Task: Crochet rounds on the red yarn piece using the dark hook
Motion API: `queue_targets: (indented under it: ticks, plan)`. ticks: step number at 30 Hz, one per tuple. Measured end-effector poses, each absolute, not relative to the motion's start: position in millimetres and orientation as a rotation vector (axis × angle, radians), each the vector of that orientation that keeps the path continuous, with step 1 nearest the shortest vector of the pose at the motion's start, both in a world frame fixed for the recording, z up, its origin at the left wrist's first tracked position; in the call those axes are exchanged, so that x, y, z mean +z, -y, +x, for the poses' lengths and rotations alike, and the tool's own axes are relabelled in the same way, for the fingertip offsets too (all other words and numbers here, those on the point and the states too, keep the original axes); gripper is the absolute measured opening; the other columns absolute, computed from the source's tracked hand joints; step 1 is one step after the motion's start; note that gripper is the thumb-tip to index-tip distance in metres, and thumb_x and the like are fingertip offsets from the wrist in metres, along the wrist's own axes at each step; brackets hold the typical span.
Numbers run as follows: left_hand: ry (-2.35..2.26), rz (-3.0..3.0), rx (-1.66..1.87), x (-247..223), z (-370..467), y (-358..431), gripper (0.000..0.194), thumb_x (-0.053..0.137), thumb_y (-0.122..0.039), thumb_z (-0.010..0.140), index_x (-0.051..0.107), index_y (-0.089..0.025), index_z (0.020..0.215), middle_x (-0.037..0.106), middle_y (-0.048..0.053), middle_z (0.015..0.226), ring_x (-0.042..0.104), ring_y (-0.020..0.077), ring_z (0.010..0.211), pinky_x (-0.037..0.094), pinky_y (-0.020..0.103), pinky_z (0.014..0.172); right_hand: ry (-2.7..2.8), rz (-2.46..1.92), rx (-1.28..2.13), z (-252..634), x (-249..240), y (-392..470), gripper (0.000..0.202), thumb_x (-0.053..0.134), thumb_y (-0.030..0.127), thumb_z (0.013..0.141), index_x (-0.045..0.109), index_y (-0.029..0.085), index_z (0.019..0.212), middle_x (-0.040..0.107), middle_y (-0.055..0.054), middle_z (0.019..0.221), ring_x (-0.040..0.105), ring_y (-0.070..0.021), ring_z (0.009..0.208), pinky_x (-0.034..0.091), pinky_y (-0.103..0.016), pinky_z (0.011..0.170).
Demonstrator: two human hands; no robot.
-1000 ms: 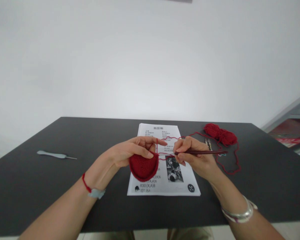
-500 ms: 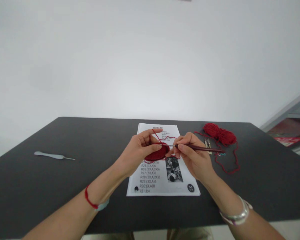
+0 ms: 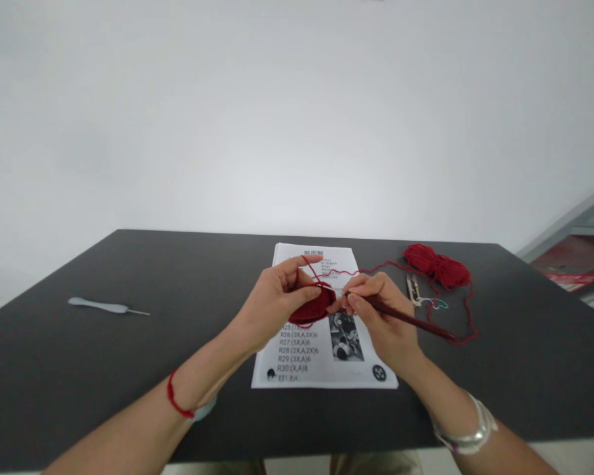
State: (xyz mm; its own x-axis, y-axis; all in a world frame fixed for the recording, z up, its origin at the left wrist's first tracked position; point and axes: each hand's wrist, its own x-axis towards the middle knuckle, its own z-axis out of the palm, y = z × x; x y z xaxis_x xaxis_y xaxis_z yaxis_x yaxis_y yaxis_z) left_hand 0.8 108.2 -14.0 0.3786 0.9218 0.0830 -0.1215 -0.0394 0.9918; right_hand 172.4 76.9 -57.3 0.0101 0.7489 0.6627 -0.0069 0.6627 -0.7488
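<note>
Where a loop could slip or a snag could start

We have the red disc (image 3: 313,309) in hand over the sheet (image 3: 327,376), seen at a slant. The left grip (image 3: 277,297) pinches it between thumb and fingers, index finger raised with the strand (image 3: 311,269) across it. The right grip (image 3: 389,330) pinches the hook (image 3: 420,322) like a pen, its tip at the disc's top edge, just beside the left thumb. We cannot tell whether the tip sits inside a stitch.

Our main worry is that small tip: if the right grip pulls back at a poor angle, a loop could drop off or the yarn could split. If the raised finger sags, the strand could go slack and the stitches come out uneven; too tight, and the hook could bind. The left thumb, so near the tip, could get pricked.

Behind, the strand trails to the skein (image 3: 440,266) on the bench (image 3: 218,264). A loose bend lies by the hook's far end, near a metal tool (image 3: 413,290) and a blue loop (image 3: 439,304). We judge that a sudden tug could snag it there or drag the skein along
</note>
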Motion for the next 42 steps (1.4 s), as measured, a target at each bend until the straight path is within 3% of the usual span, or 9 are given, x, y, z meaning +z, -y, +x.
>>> queue_targets:
  ticks: [7,13,16,21,27,32,34,40,42]
  plan:
    - [-0.946,1.515,1.007,-15,7,-102,0.047,0.068,-0.015,0.07,0.065,-0.012,0.117,0.063,-0.004,0.062,0.053,0.0118,0.06,0.044,0.026,0.064,1.862,-0.687,-0.032,168,-63,-79,0.014,0.052,0.008,0.09,0.052,0.023,0.091,0.059,-0.001,0.078,0.059,-0.0142,0.067,0.05,-0.025,0.058]
    - [-0.805,1.073,0.799,-16,7,-106,0.049,0.076,-0.016,0.061,0.067,-0.011,0.108,0.062,-0.003,0.064,0.054,0.0091,0.058,0.041,0.023,0.061,2.043,-0.577,-0.557,171,-59,-81,0.018,0.045,0.003,0.091,0.052,0.019,0.093,0.059,-0.006,0.074,0.05,-0.0166,0.062,0.044,-0.027,0.053]
    - [-0.818,0.991,0.818,-19,8,-107,0.046,0.077,-0.017,0.059,0.068,-0.01,0.104,0.062,-0.002,0.065,0.054,0.0096,0.059,0.04,0.023,0.061,2.028,-0.682,-0.62,167,-60,-79,0.017,0.044,0.002,0.09,0.052,0.017,0.094,0.059,-0.008,0.074,0.051,-0.0188,0.064,0.046,-0.029,0.055]
    - [-0.864,1.285,1.029,-22,8,-106,0.056,0.068,-0.017,0.071,0.06,-0.013,0.126,0.052,-0.007,0.062,0.046,0.0097,0.059,0.037,0.024,0.059,1.933,-0.71,-0.289,165,-66,-77,0.016,0.049,0.006,0.089,0.049,0.021,0.092,0.058,-0.003,0.076,0.054,-0.0161,0.066,0.047,-0.027,0.056]
    - [-0.895,1.592,1.054,-20,0,-109,0.054,0.06,-0.013,0.077,0.058,-0.019,0.131,0.052,-0.005,0.069,0.046,0.0114,0.064,0.038,0.026,0.063,1.735,-0.705,0.18,174,-58,-75,0.018,0.056,0.007,0.086,0.054,0.024,0.089,0.06,0.0,0.077,0.057,-0.0138,0.065,0.046,-0.026,0.057]
    - [-0.817,1.465,1.036,-16,1,-108,0.055,0.065,-0.014,0.074,0.059,-0.017,0.128,0.051,-0.006,0.066,0.045,0.0103,0.062,0.036,0.025,0.062,1.324,-0.607,0.916,170,-51,-80,0.014,0.055,0.015,0.087,0.051,0.023,0.077,0.049,0.004,0.064,0.046,-0.0114,0.051,0.037,-0.022,0.043]
    - [-0.779,1.326,1.006,-16,5,-105,0.06,0.069,-0.015,0.071,0.058,-0.016,0.13,0.053,-0.006,0.066,0.046,0.0097,0.061,0.036,0.024,0.061,1.291,-0.597,0.98,166,-54,-81,0.013,0.052,0.016,0.088,0.049,0.023,0.079,0.05,0.004,0.066,0.044,-0.0105,0.049,0.036,-0.021,0.04]
    - [-0.751,1.026,0.977,-19,12,-97,0.066,0.078,-0.017,0.064,0.059,-0.016,0.128,0.055,-0.007,0.061,0.046,0.0074,0.056,0.034,0.021,0.057,1.787,-0.735,-0.167,163,-75,-78,0.021,0.056,0.005,0.085,0.056,0.024,0.093,0.059,-0.002,0.079,0.054,-0.0161,0.068,0.046,-0.029,0.057]
    - [-0.724,0.941,0.896,-19,11,-99,0.061,0.08,-0.016,0.061,0.064,-0.015,0.12,0.058,-0.004,0.064,0.049,0.0076,0.059,0.037,0.021,0.06,1.85,-0.664,-0.293,167,-77,-79,0.024,0.057,0.005,0.084,0.056,0.025,0.096,0.059,-0.002,0.081,0.054,-0.0163,0.067,0.047,-0.03,0.057]
